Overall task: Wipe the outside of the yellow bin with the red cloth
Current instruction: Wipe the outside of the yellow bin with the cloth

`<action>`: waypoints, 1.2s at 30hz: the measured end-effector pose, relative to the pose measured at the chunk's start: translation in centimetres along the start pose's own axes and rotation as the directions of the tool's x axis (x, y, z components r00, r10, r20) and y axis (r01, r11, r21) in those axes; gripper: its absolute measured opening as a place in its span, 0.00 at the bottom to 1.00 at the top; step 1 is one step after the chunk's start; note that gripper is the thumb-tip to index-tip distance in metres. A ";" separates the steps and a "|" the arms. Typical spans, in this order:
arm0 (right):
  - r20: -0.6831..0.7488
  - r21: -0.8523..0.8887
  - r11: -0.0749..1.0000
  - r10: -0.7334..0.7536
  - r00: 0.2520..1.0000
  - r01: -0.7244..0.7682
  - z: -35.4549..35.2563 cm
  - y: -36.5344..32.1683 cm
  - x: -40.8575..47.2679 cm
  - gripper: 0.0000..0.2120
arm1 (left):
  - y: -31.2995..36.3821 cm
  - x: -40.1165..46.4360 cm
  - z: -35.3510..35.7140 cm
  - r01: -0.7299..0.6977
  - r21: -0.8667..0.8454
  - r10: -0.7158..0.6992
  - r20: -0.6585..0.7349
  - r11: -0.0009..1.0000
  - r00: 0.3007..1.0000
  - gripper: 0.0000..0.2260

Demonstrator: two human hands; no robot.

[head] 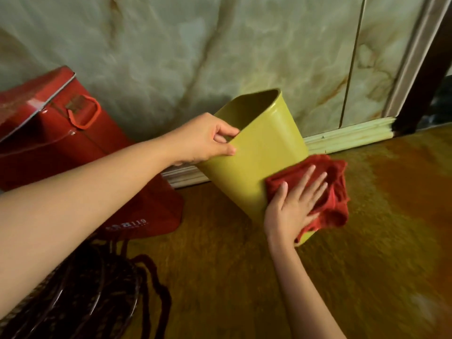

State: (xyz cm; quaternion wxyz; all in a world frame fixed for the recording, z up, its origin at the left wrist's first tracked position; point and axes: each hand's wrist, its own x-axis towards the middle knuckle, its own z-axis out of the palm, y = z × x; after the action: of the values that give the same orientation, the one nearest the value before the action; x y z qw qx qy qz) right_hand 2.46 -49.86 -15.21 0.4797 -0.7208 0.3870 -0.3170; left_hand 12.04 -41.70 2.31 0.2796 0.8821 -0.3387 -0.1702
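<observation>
The yellow bin point(259, 152) stands tilted on the floor, its open mouth leaning toward the wall and to the left. My left hand point(205, 139) grips its near rim, thumb on the outside and fingers curled inside. The red cloth point(335, 192) is bunched against the bin's lower right side. My right hand point(293, 204) lies flat on the cloth with fingers spread, pressing it onto the bin. The bin's base is partly hidden behind the cloth and hand.
A red metal box point(73, 143) with a hinged lid and a red handle leans at the left by the marble wall point(220, 45). A dark woven basket point(80, 294) sits at the lower left. A skirting board point(347, 135) runs along the brown floor point(379, 241).
</observation>
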 end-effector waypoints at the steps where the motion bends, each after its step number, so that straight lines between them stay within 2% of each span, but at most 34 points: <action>1: 0.007 -0.033 0.988 -0.148 0.989 0.148 0.3 -1.6 0.0 0.28 | 0.6 0.3 0.3 -0.015 -0.005 0.015 0.018 1.000 1.000 0.19; 3: 0.033 -0.127 0.913 -0.387 0.921 0.388 0.6 -3.2 1.2 0.28 | 1.6 1.1 0.8 -0.050 -0.014 0.051 0.066 0.999 0.996 0.17; 4: 0.064 -0.149 0.886 -0.435 0.898 0.439 0.3 -3.0 2.2 0.28 | 2.0 1.2 0.9 -0.059 -0.023 0.061 0.087 0.998 0.994 0.16; 5: 0.094 -0.147 0.887 -0.428 0.899 0.438 -0.2 -1.9 3.2 0.28 | 2.3 1.4 1.0 -0.071 -0.020 0.072 0.090 0.997 0.993 0.16; 6: 0.123 -0.122 0.921 -0.356 0.927 0.370 -0.9 -0.3 3.9 0.28 | 2.4 1.5 0.9 -0.081 -0.013 0.082 0.074 0.997 0.994 0.16; 8: 0.151 -0.038 0.995 -0.083 0.985 0.089 -2.3 3.6 4.2 0.25 | 2.6 2.1 1.2 -0.081 -0.002 0.081 0.003 0.997 0.997 0.16; 9: 0.161 0.006 1.000 0.007 0.987 -0.008 -2.6 4.8 3.6 0.24 | 2.9 2.5 1.8 -0.077 0.008 0.077 -0.042 0.997 0.996 0.15; 10: 0.159 0.045 0.999 0.011 0.987 -0.019 -2.3 4.9 2.7 0.25 | 3.2 3.2 2.6 -0.067 0.034 0.070 -0.084 0.997 0.994 0.14; 12: 0.128 0.066 0.987 -0.151 0.980 0.143 -1.1 3.4 0.6 0.26 | 4.0 4.3 4.0 -0.056 0.062 0.064 -0.134 0.997 0.989 0.14; 13: 0.111 0.051 0.976 -0.215 0.970 0.211 -0.5 2.5 0.1 0.27 | 4.2 4.7 4.1 -0.068 0.044 0.073 -0.110 0.997 0.991 0.15; 15: 0.075 0.008 0.970 -0.242 0.967 0.242 -0.3 1.6 0.9 0.29 | 3.7 4.3 3.0 -0.096 0.014 0.095 0.068 0.995 0.993 0.20; 17: 0.047 -0.007 0.972 -0.233 0.971 0.233 -0.8 2.3 2.8 0.29 | 1.8 3.1 1.0 -0.146 0.261 0.082 0.240 0.954 0.967 0.23; 18: 0.056 0.007 0.973 -0.229 0.972 0.229 -1.0 2.8 3.6 0.29 | 0.5 2.5 0.2 -0.175 0.399 0.077 0.249 0.900 0.965 0.21; 20: 0.078 0.027 0.966 -0.260 0.962 0.259 -1.0 3.0 4.3 0.29 | -1.4 1.6 -0.5 -0.161 0.544 0.102 0.137 0.824 0.985 0.13; 22: 0.083 0.034 0.956 -0.293 0.953 0.291 -0.7 2.2 4.3 0.29 | -2.1 1.5 -0.2 -0.167 0.575 0.170 0.050 0.801 0.984 0.07; 25: 0.095 0.056 0.950 -0.310 0.946 0.306 -0.4 1.1 4.6 0.29 | -2.0 1.2 -0.4 -0.204 0.546 0.221 0.036 0.812 0.975 0.08; 29: 0.119 0.038 0.911 -0.412 0.903 0.411 0.8 -1.6 4.6 0.30 | -0.5 1.0 -1.2 -0.217 0.443 0.197 0.091 0.870 0.976 0.20; 31: 0.150 0.026 0.871 -0.488 0.860 0.490 2.0 -3.3 4.0 0.30 | -0.8 1.3 -2.0 -0.142 0.335 0.123 0.078 0.931 0.989 0.20; 33: 0.237 0.027 0.822 -0.558 0.795 0.568 3.2 -4.1 3.0 0.29 | -2.0 1.4 -2.9 -0.003 0.187 0.000 0.014 0.982 1.000 0.16; 36: 0.394 0.008 0.779 -0.579 0.714 0.627 5.0 -1.8 1.0 0.29 | -4.6 1.0 -4.3 0.177 0.009 -0.176 -0.054 0.984 0.983 0.13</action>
State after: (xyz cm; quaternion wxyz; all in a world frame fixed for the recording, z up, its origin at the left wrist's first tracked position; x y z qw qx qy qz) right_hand 7.59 -48.05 -15.18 0.3678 -0.8829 0.0507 -0.2874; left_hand 17.18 -37.96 2.84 0.2661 0.9149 -0.2527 -0.1684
